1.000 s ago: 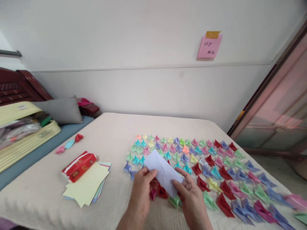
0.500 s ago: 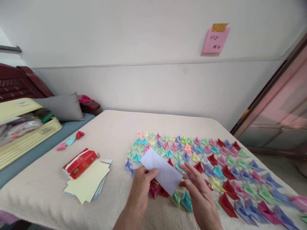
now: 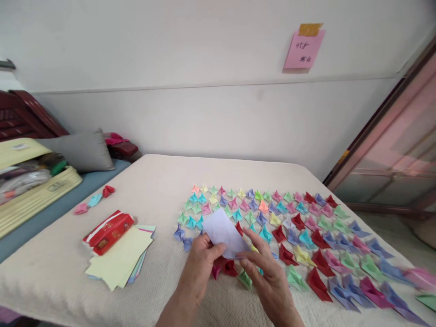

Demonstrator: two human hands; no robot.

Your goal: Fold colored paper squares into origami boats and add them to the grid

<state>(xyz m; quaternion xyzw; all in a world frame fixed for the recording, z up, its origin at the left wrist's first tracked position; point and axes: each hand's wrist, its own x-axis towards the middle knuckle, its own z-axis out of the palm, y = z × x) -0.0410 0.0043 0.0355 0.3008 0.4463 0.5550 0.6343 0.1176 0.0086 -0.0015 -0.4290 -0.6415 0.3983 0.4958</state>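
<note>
A pale lavender sheet of paper [image 3: 223,231] is held tilted above the rows of small folded paper shapes [image 3: 298,221]. My left hand [image 3: 203,258] pinches its lower left edge, with the thumb on top. At the sheet's lower right end is my right hand [image 3: 265,272], its fingertips closed on the paper's edge, which looks curled there. Parts of the rows below are hidden behind the sheet and both hands.
On the cream-covered surface [image 3: 160,177], a red packet [image 3: 111,231] lies on a stack of coloured paper [image 3: 126,254] at left. Three folded pieces [image 3: 95,200] sit beyond. A grey pillow [image 3: 85,150] is at back left; a pink note [image 3: 304,51] hangs on the wall.
My right hand has moved left and closed on the sheet's right end, which was near its open fingers before. The sheet now looks shorter. The view has shifted slightly.
</note>
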